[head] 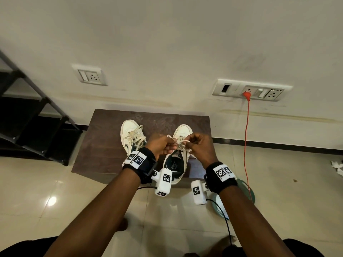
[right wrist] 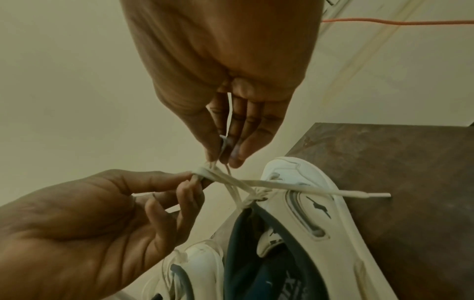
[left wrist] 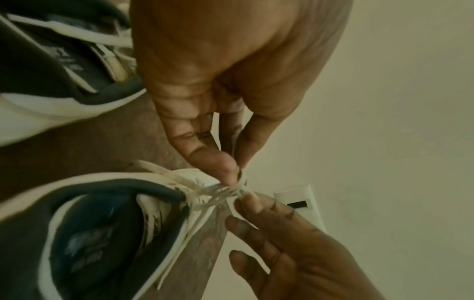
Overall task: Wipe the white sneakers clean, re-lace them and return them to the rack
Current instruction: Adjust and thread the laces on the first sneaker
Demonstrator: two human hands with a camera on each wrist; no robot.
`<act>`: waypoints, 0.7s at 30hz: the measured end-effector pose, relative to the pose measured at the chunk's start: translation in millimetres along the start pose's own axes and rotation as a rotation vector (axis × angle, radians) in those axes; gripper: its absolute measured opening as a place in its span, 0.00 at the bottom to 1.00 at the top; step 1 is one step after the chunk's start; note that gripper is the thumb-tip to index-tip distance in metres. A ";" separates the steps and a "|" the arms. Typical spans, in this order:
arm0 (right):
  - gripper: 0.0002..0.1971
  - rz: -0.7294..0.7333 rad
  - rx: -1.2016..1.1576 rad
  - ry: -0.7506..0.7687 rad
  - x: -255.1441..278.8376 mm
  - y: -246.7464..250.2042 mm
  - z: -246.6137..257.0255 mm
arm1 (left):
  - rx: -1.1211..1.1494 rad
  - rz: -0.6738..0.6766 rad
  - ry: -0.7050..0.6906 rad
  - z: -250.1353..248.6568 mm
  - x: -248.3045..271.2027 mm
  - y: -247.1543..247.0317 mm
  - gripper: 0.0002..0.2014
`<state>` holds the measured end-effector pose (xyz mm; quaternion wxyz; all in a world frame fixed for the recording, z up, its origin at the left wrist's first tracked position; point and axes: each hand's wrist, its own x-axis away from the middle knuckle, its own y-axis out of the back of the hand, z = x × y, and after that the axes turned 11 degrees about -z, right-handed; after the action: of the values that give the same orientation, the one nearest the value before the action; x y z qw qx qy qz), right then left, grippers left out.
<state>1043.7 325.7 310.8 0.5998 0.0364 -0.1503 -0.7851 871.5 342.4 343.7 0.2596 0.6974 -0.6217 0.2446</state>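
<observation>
While two white sneakers stand side by side on a low dark table (head: 104,145) set against the wall, a person's hands meet over the lace of the right sneaker (head: 181,145), toe pointing at the wall. The left hand (head: 160,145) pinches the lace (right wrist: 231,180) between thumb and forefinger just above the shoe's tongue, and the right hand (head: 199,147) pinches another strand of the same lace directly beside it, fingertips of both hands nearly touching. From the right wrist view, the lace crosses between the two hands into a half-formed knot, one end with its tip trailing loose across the side of the shoe. The left sneaker (head: 130,138) sits just beside the hands on the table, untouched, its laces threaded and lying loose over the tongue. A black shoe rack (head: 35,119) stands to the left of the table on the tiled floor. An orange cord (head: 246,138) hangs from a wall socket to the right, running down toward a teal basin (head: 248,191) on the floor, partly hidden behind the right wrist; its contents cannot be made out.
</observation>
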 end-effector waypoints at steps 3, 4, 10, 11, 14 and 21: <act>0.08 -0.013 -0.083 -0.076 0.7 -1.8 1.0 | -0.100 -0.063 -0.102 -0.1 3.6 3.6 0.07; 0.09 -0.007 -0.121 -0.105 1.3 -2.5 1.6 | -0.117 -0.078 -0.112 -0.6 4.9 4.4 0.07; 0.06 0.048 -0.317 -0.271 3.4 -2.7 5.3 | -0.019 -0.132 -0.070 -7.5 5.8 8.5 0.06; 0.06 0.045 -0.324 -0.285 2.8 -2.1 4.6 | -0.019 -0.129 -0.055 -8.7 5.5 8.9 0.05; 0.09 0.016 -0.331 -0.310 0.9 -1.8 4.5 | -0.101 -0.080 0.012 -14.8 10.3 9.6 0.07; 0.10 0.074 -0.491 -0.414 -6.3 -2.1 4.8 | -0.111 0.086 0.079 -14.7 1.7 10.5 0.12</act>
<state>1042.3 333.2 314.0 0.5757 -0.2751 -0.0765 -0.7662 860.9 350.0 356.4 0.3114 0.6445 -0.6528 0.2480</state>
